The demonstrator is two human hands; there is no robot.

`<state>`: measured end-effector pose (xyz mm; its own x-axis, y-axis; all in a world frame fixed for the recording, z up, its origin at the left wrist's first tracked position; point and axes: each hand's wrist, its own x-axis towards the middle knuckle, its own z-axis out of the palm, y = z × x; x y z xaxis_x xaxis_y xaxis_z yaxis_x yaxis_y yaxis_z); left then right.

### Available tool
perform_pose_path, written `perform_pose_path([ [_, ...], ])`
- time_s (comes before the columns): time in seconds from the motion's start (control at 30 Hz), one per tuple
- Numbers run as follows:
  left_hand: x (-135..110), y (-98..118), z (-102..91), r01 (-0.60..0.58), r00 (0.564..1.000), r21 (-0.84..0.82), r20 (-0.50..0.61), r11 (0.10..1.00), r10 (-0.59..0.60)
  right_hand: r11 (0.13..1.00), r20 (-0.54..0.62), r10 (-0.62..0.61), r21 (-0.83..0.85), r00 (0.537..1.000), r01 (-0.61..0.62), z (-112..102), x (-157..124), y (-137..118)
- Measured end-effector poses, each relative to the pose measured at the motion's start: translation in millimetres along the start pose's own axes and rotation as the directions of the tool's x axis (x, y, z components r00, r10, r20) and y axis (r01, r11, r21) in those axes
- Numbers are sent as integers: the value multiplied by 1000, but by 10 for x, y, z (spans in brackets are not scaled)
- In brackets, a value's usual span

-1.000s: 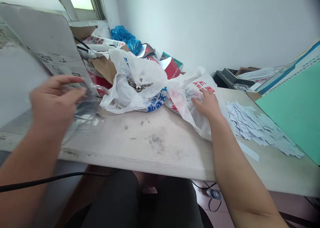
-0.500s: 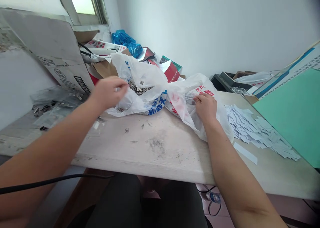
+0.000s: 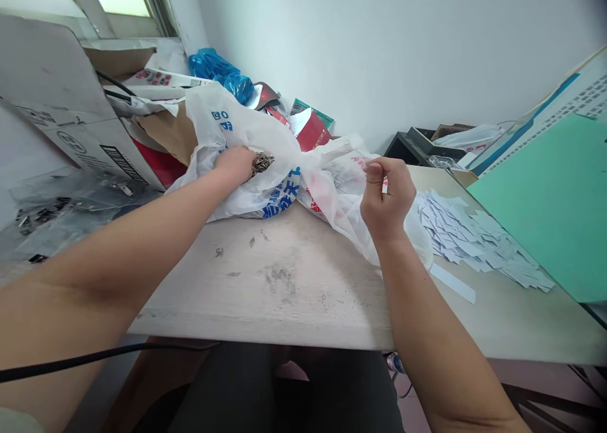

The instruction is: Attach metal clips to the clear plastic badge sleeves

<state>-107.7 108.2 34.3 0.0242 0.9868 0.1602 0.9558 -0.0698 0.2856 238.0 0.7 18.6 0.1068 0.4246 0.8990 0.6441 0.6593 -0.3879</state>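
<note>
Indoor work corner, scuffed table (image 3: 313,300), plastic bag (image 3: 277,136) of metal parts (image 3: 263,162), heaped paper slips (image 3: 448,227)

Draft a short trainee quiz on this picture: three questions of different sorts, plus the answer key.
1. True or false: the left hand reaches into the opening of the white bag with red print.
2. Which of these lies in the picture to the right of the right hand? A: the blue plastic bag. B: the pile of paper slips. C: the printed cardboard box.
3. Fill in: small ____-looking pieces show beside the left hand's fingers.

Key: 1. False; it reaches into the bag with blue print. 2. B. 3. Metal.
</note>
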Motion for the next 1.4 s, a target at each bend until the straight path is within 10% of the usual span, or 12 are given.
perform_pose_path([
  [0.2, -380, 69, -147, -67, 939, -464, -329, 884, -102, 969, -56, 203, 155, 978, -193, -43, -15, -198],
  [0.3, -691, 263, -91, 3, 974, -897, -97, 443, -205, 942, 48, 252, 214, 967, -256, -129, -32, -351],
  [0.4, -978, 551, 100, 108, 993, -992, 104, 62, -63, 916, 169, 236, 290, 957, -277, -217, -42, -473],
  [0.53, -1198, 849, 327, 181, 983, -979, 176, -98, 61, 938, 401, 87, 276, 912, -210, -293, 14, -539],
  [0.67, -1261, 871, 397, 236, 971, -957, 225, -170, 79, 960, 669, 45, 175, 742, -217, -214, 48, -471],
  [0.9, -1285, 864, 520, 230, 969, -970, 222, -75, 110, 928, 749, 261, -21, 609, -371, 243, -250, -385],
  [1.13, -1254, 843, 670, -72, 997, -914, -58, 399, 47, 801, 690, 386, 79, 612, -593, 371, -355, -408],
  [1.4, -1259, 775, 656, -231, 968, -779, -123, 583, 220, 713, 630, 409, 232, 661, -662, 399, -349, -288],
])
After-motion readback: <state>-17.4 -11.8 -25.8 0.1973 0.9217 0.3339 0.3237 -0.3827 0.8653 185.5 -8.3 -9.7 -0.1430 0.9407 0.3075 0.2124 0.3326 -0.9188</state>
